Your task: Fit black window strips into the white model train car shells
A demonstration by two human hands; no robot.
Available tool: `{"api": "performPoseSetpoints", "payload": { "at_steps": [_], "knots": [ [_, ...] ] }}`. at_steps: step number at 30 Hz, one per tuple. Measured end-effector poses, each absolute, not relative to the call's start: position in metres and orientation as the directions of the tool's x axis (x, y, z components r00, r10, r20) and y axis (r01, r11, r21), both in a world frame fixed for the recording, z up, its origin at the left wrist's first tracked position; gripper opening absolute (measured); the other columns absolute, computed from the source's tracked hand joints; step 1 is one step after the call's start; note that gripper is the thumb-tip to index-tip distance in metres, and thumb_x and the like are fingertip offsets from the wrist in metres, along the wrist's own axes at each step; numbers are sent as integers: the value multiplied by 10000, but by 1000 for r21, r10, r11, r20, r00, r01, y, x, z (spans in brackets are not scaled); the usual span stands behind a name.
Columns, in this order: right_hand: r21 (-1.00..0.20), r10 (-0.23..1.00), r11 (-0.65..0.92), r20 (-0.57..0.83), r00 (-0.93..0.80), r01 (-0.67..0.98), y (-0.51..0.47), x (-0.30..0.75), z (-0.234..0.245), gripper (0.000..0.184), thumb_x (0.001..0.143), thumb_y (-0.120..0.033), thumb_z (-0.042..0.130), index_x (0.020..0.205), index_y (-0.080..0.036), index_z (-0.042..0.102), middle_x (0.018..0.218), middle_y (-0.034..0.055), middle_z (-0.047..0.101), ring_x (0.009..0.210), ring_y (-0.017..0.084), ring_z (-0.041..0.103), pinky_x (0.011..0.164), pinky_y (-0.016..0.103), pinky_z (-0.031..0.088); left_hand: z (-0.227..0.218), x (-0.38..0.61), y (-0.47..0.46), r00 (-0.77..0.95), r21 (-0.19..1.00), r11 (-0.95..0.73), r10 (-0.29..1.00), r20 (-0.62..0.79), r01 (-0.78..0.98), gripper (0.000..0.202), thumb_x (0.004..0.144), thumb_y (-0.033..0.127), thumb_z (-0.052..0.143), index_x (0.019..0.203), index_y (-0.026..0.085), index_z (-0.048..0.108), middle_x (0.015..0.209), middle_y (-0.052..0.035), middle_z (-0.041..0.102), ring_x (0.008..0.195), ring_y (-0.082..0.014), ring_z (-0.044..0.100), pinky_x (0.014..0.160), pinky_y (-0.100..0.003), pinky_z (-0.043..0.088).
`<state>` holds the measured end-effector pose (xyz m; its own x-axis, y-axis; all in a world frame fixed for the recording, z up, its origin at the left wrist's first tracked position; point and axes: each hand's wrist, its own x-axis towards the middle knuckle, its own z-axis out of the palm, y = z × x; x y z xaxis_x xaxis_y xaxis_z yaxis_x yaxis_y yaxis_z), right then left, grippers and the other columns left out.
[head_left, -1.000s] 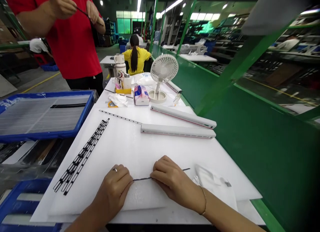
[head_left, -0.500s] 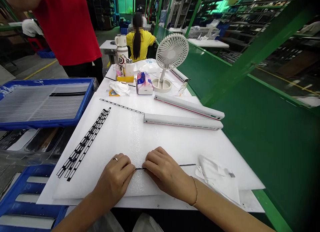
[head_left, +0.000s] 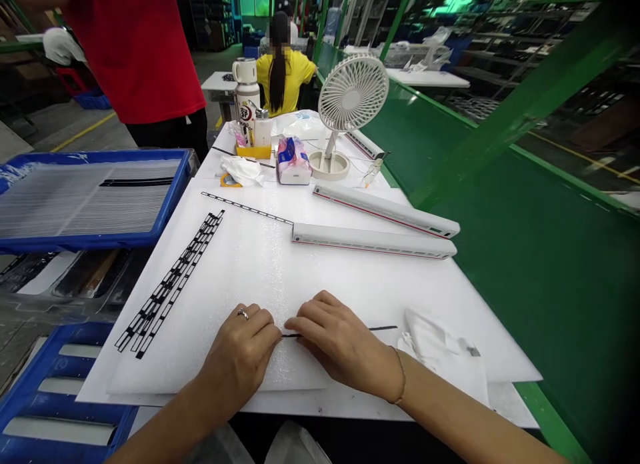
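Observation:
Both my hands rest on a white foam sheet (head_left: 280, 271) at the near edge of the table. My left hand (head_left: 240, 357), with a ring on one finger, and my right hand (head_left: 340, 341) are closed, fingertips almost touching, pinching a thin black strip (head_left: 383, 329). The strip runs under my right hand and sticks out to its right. A crumpled white cloth (head_left: 440, 354) lies just right of my right wrist. Black perforated strips (head_left: 173, 281) lie in a row on the sheet to the left.
Two long white bars (head_left: 373, 241) lie across the far sheet. Behind them stand a small white fan (head_left: 347, 111), a tissue pack (head_left: 293, 161) and a bottle (head_left: 246, 101). Blue trays (head_left: 90, 197) sit left. A person in red (head_left: 135, 57) stands at the far left; green conveyor (head_left: 525, 251) on the right.
My hands have drawn closer together along the strip, the gap between them shrinking. The view has tilted down and shifted slightly.

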<state>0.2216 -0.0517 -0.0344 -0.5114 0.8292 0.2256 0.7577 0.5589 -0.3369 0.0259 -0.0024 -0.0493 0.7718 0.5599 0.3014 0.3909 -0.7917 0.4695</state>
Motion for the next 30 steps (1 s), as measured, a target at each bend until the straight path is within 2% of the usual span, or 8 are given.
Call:
{"api": "performPoseSetpoints", "payload": {
  "at_steps": [2,6,12,16,20,24,30],
  "knots": [
    [-369,863,506,203,-463,780,-56,230,-30,192,867,-75,429,999,-143,551,832,59,525,744,170,454,709,329,360,-48,25,-2,765,491,-777,574,292,395,217,874,58,415,789,147,594,737,-31,538,700,-157,455,695,-343,394],
    [-439,894,447,184,-409,779,-66,242,-30,172,896,-83,411,890,-147,571,790,51,510,712,158,435,686,303,367,-49,25,-3,766,493,-781,567,303,384,221,877,55,412,787,143,594,733,-31,542,695,-153,450,706,-349,393],
    [-397,885,464,183,-428,791,-68,240,-34,215,890,-57,366,813,-125,555,740,54,494,663,157,389,645,313,347,-50,25,-2,784,429,-819,533,318,382,242,855,18,411,712,141,563,689,-24,539,667,-154,443,659,-341,377],
    [-388,892,451,170,-419,803,-66,238,-31,163,876,-69,404,881,-132,555,800,56,512,692,157,413,673,327,345,-45,25,-3,780,430,-806,551,297,406,210,864,49,416,778,145,582,733,-31,542,688,-158,450,670,-346,384],
    [-396,884,467,201,-421,791,-65,235,-35,167,879,-72,407,828,-141,550,777,41,503,695,150,405,683,314,344,-40,32,-9,772,428,-785,582,257,449,151,843,78,461,861,156,589,798,-39,549,741,-180,468,693,-371,388],
    [-414,875,484,236,-422,771,-65,232,-41,191,880,-52,384,816,-136,543,753,38,493,696,147,397,684,297,350,-44,47,-14,760,475,-763,597,258,438,190,847,55,427,796,149,584,754,-37,540,719,-177,464,692,-372,396],
    [-414,861,508,249,-443,755,-63,230,-45,212,831,-23,366,748,-128,530,701,44,461,651,155,346,638,308,327,-51,54,-15,760,564,-753,572,308,339,253,832,-12,368,736,138,547,714,-41,515,681,-164,435,629,-321,402]
  ]
}}
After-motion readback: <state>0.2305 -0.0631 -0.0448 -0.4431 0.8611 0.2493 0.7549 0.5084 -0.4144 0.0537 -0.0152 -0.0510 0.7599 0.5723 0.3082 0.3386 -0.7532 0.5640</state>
